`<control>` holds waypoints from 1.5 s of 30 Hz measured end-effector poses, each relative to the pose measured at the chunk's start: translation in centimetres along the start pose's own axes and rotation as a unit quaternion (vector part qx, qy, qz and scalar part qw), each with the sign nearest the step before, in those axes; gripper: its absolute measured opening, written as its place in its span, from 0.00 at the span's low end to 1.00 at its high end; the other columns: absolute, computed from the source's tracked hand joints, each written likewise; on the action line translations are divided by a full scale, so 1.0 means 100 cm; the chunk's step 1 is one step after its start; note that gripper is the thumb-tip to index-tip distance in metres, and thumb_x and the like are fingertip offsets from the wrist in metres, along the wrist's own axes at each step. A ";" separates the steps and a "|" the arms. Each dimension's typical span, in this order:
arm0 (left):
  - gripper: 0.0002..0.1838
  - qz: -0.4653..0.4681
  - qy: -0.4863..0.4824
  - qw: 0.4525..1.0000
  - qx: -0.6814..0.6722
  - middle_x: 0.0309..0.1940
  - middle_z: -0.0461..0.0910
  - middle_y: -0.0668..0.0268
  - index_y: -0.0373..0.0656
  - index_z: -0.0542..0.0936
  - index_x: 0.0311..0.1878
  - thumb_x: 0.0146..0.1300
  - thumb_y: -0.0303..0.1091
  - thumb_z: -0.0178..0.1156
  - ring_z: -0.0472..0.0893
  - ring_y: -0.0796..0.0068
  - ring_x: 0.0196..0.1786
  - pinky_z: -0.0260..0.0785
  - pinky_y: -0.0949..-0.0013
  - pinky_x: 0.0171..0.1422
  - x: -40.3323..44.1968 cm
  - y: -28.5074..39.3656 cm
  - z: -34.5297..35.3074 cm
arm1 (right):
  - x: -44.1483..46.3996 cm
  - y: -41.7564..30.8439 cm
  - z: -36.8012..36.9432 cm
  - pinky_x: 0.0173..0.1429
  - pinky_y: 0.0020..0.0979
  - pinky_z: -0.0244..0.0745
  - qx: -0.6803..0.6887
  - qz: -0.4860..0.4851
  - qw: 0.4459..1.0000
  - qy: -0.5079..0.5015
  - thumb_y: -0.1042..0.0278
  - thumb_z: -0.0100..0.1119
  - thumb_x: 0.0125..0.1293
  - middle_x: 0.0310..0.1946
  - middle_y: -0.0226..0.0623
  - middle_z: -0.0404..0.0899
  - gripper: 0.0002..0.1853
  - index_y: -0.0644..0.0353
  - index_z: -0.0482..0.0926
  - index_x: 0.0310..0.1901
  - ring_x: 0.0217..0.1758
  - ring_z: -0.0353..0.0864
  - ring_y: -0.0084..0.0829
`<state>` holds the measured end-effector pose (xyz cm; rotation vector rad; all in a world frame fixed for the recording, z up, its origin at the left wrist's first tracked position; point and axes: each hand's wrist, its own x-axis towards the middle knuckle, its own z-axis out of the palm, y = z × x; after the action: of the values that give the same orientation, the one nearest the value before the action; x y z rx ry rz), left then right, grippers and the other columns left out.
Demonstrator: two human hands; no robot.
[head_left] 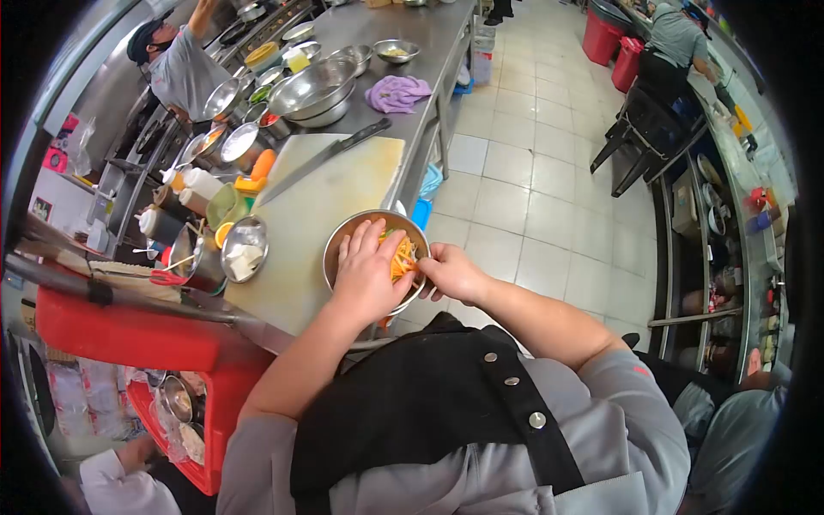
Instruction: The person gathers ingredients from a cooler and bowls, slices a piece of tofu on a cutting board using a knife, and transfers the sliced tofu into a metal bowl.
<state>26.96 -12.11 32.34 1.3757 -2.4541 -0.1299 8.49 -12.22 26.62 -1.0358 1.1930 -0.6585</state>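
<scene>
A metal bowl (331, 257) with shredded orange and pale vegetables (402, 259) in it stands at the near right edge of a cutting board (296, 257). My left hand (367, 273) lies over the bowl, fingers stretched out flat on the shreds, covering part of them. At the bowl's right side my right hand (455, 273) is closed on the rim, thumb towards the inside; its other fingers are partly hidden. Farther up the board lies a large knife (322, 159) with a black handle. A small metal bowl (246, 232) holding white pieces is left of my left hand.
Metal bowls (313, 90), squeeze bottles (202, 184), a carrot (262, 165) and a purple cloth (397, 94) crowd the counter. A red bin (215, 412) stands at lower left. One person (184, 73) works across the counter, another (678, 43) at far right near a black stool (644, 129).
</scene>
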 end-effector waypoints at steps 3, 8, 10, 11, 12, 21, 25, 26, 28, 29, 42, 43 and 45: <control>0.34 0.015 -0.008 1.000 0.002 0.69 0.68 0.46 0.43 0.75 0.67 0.58 0.42 0.71 0.64 0.43 0.75 0.55 0.46 0.78 0.031 0.015 0.017 | -0.013 0.002 -0.042 0.26 0.28 0.80 0.001 0.003 1.000 0.019 0.63 0.53 0.72 0.33 0.38 0.84 0.12 0.66 0.76 0.44 0.28 0.86 0.26; 0.29 0.061 -0.011 0.997 -0.040 0.71 0.68 0.50 0.44 0.76 0.68 0.64 0.42 0.66 0.63 0.48 0.77 0.49 0.42 0.81 0.095 0.035 0.045 | -0.020 0.004 -0.117 0.27 0.27 0.79 0.016 0.006 0.997 0.080 0.64 0.53 0.72 0.32 0.37 0.84 0.12 0.65 0.76 0.44 0.28 0.86 0.25; 0.28 0.091 -0.058 0.994 -0.027 0.74 0.65 0.52 0.46 0.75 0.70 0.70 0.45 0.61 0.60 0.51 0.79 0.45 0.41 0.82 0.120 0.044 0.062 | -0.015 0.006 -0.144 0.28 0.27 0.80 0.016 -0.001 0.994 0.110 0.65 0.52 0.72 0.30 0.36 0.83 0.11 0.65 0.77 0.44 0.27 0.86 0.26; 0.28 0.109 -0.073 0.990 -0.046 0.75 0.65 0.52 0.46 0.74 0.70 0.70 0.46 0.61 0.60 0.50 0.79 0.44 0.40 0.82 0.133 0.049 0.070 | -0.011 0.004 -0.157 0.28 0.27 0.80 0.018 -0.005 0.993 0.117 0.65 0.52 0.72 0.30 0.36 0.83 0.11 0.65 0.77 0.44 0.27 0.86 0.26; 0.29 0.127 -0.086 0.986 -0.065 0.75 0.64 0.52 0.47 0.74 0.70 0.70 0.47 0.61 0.59 0.50 0.80 0.44 0.40 0.82 0.147 0.055 0.079 | -0.005 0.001 -0.170 0.29 0.27 0.81 0.020 -0.010 0.992 0.123 0.65 0.52 0.72 0.30 0.36 0.83 0.11 0.65 0.77 0.44 0.27 0.86 0.26; 0.12 0.147 0.065 0.920 -0.357 0.57 0.80 0.52 0.40 0.82 0.52 0.71 0.34 0.59 0.79 0.51 0.61 0.71 0.53 0.66 0.336 0.025 0.112 | 0.075 -0.023 -0.317 0.31 0.30 0.83 0.043 0.054 0.972 0.224 0.67 0.52 0.71 0.31 0.41 0.82 0.11 0.68 0.74 0.45 0.30 0.85 0.31; 0.08 0.108 0.048 0.913 -0.390 0.44 0.84 0.54 0.38 0.82 0.47 0.70 0.30 0.58 0.85 0.52 0.47 0.77 0.57 0.52 0.388 -0.009 0.108 | 0.104 -0.041 -0.390 0.29 0.30 0.82 0.038 0.057 0.960 0.271 0.69 0.50 0.70 0.34 0.47 0.85 0.11 0.68 0.71 0.48 0.28 0.86 0.34; 0.08 0.097 0.046 0.918 -0.383 0.43 0.84 0.54 0.38 0.82 0.47 0.71 0.30 0.57 0.85 0.52 0.46 0.77 0.58 0.51 0.394 -0.018 0.108 | 0.115 -0.050 -0.403 0.29 0.31 0.82 0.037 0.055 0.955 0.289 0.69 0.50 0.70 0.33 0.47 0.85 0.11 0.67 0.71 0.47 0.27 0.86 0.35; 0.08 0.052 0.036 0.918 -0.391 0.43 0.84 0.54 0.38 0.82 0.47 0.71 0.30 0.57 0.85 0.52 0.46 0.77 0.59 0.50 0.399 -0.034 0.108 | 0.142 -0.062 -0.434 0.28 0.31 0.83 0.037 0.054 0.950 0.306 0.66 0.48 0.73 0.32 0.44 0.85 0.12 0.66 0.71 0.49 0.28 0.88 0.36; 0.08 0.030 0.031 0.918 -0.395 0.42 0.84 0.54 0.39 0.82 0.46 0.72 0.30 0.57 0.85 0.52 0.46 0.77 0.60 0.50 0.399 -0.040 0.110 | 0.160 -0.068 -0.450 0.28 0.32 0.83 0.043 0.036 0.951 0.305 0.66 0.47 0.73 0.31 0.43 0.84 0.11 0.65 0.72 0.47 0.27 0.88 0.36; 0.08 -0.446 0.217 0.830 -0.254 0.39 0.83 0.62 0.36 0.81 0.46 0.74 0.30 0.57 0.83 0.71 0.42 0.75 0.69 0.49 0.328 -0.039 0.121 | 0.551 -0.250 -0.525 0.31 0.33 0.80 -0.033 -0.053 0.991 0.117 0.59 0.51 0.73 0.31 0.39 0.82 0.14 0.63 0.75 0.46 0.30 0.86 0.33; 0.08 -0.482 0.244 0.804 -0.247 0.38 0.84 0.60 0.37 0.82 0.46 0.74 0.31 0.58 0.83 0.71 0.41 0.75 0.69 0.48 0.322 -0.029 0.123 | 0.576 -0.259 -0.517 0.31 0.33 0.80 -0.027 -0.052 0.995 0.081 0.58 0.51 0.73 0.32 0.39 0.82 0.14 0.62 0.75 0.47 0.30 0.86 0.33; 0.08 -0.547 0.294 0.746 -0.239 0.37 0.84 0.56 0.38 0.83 0.45 0.73 0.33 0.60 0.83 0.71 0.38 0.75 0.69 0.46 0.310 -0.004 0.135 | 0.617 -0.269 -0.504 0.32 0.33 0.80 -0.016 -0.047 0.999 0.016 0.57 0.51 0.74 0.34 0.38 0.83 0.15 0.61 0.76 0.48 0.31 0.85 0.32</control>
<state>7.93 -39.52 26.78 1.9789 -0.7856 -0.4579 -19.84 -91.27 23.34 -1.1176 1.1920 -0.7339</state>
